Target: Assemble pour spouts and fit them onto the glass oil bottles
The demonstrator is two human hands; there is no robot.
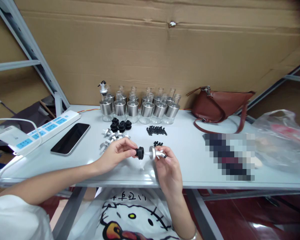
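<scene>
Between the thumb and fingers of my left hand (117, 154) is a black ribbed stopper (140, 153). My right hand (168, 168) pinches a silver pourer spout (153, 153) with a round flange, its thin clear tube pointing at the stopper. Whether the tube tip has entered the stopper, I cannot tell. Behind my left hand lie more silver spouts (112, 136), partly covered by it, and a cluster of black stoppers (121, 125). Just beyond my right hand are small black caps (158, 143) and a row of small black levers (156, 130).
Several glass bottles with steel bands (147, 109) stand at the back; the leftmost carries a pourer (103, 87). A phone (70, 139) and power strip (48, 130) lie left. On the right are a brown handbag (218, 105), a plastic bag (281, 140) and a blurred patch.
</scene>
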